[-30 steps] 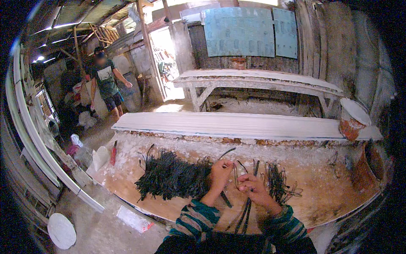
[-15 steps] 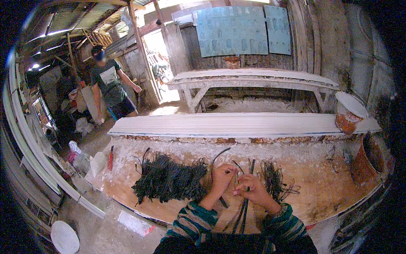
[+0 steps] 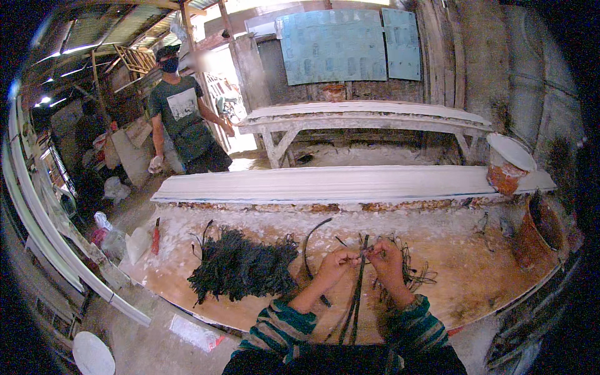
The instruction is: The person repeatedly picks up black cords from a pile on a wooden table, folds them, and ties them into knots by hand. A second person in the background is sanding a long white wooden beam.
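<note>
Both hands meet over a wooden board. My left hand [image 3: 336, 267] is closed, its fingertips pinching at a thin black strip. Close beside it, my right hand [image 3: 389, 264] is also closed in a pinch on the thin strip; the exact grip is too small to make out. Long black strips [image 3: 355, 306] run from between the hands down toward my body. To the left lies a thick pile of knotted black strips [image 3: 242, 265]. A smaller loose bundle of black strips [image 3: 417, 275] lies partly behind my right hand. One curved black strip [image 3: 306, 247] rests beside my left hand.
Long white slabs [image 3: 325, 184] lie along the board's far side. A white-lidded orange bucket [image 3: 505, 175] and a tipped rusty bucket [image 3: 537, 231] stand at right. A red-handled tool [image 3: 155, 236] lies at left. A masked person [image 3: 187, 119] stands beyond.
My hands have drawn closer together, the right one rising toward the strips' upper ends. The other person has come nearer and to the right. The view has shifted slightly.
</note>
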A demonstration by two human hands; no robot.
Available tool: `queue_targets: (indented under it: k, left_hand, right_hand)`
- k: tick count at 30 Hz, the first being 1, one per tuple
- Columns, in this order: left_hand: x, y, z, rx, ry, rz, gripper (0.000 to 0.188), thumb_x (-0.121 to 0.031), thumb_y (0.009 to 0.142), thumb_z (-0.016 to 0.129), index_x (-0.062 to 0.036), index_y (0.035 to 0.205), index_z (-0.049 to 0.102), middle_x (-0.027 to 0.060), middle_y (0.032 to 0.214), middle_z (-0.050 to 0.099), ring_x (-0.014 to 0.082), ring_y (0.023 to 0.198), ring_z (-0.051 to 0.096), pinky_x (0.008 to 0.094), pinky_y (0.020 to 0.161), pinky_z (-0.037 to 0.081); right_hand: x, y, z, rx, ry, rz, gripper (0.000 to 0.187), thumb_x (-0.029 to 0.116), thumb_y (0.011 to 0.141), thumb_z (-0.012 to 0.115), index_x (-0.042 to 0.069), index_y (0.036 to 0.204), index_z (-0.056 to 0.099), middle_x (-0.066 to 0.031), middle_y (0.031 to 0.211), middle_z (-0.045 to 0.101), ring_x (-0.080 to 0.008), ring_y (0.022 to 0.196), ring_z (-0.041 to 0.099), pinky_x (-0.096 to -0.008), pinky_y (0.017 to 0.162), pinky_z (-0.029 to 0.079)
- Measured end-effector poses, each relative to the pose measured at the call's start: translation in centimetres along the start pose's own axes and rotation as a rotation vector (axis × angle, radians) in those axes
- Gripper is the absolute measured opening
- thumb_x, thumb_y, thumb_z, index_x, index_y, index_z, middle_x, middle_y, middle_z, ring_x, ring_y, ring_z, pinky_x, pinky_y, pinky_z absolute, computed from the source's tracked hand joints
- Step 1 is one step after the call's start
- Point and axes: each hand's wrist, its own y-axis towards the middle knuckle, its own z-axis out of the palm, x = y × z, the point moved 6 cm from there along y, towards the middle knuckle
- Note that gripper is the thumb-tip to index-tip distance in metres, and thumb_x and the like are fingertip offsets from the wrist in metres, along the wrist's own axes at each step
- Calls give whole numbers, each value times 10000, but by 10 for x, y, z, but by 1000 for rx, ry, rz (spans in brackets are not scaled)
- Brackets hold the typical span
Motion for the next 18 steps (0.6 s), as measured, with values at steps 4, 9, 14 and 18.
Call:
queue_targets:
  k: [4,9,14,18]
  left_hand:
    - [22,-3,26,248,-479,-58,91,-121,790,554,-34,810,566,17,846,497,118,804,500,253,752,403]
    - [-14,-15,42,368,-231,60,92,-133,800,542,-42,809,547,29,878,444,139,869,462,267,779,382]
    - [-30,-20,47,456,-310,110,122,-168,799,549,-47,795,550,26,855,436,138,844,455,261,744,377]
    - [-25,-17,46,425,-365,64,140,-180,790,562,-40,798,563,30,879,449,146,838,464,261,737,383]
  right_hand:
    - [-1,2,-1,9,-231,4,152,-33,637,597,35,641,461,-18,613,449,-103,597,433,-237,571,382]
    - [-2,7,-16,-119,-172,131,125,-34,645,580,42,657,482,-16,625,470,-102,598,436,-230,565,378]
    - [-2,9,-13,-151,-9,64,91,-11,675,589,42,714,526,-8,660,487,-100,631,446,-229,567,378]
    - [-18,9,-18,-154,33,134,69,46,700,603,40,764,578,-18,702,504,-114,657,453,-229,589,374]
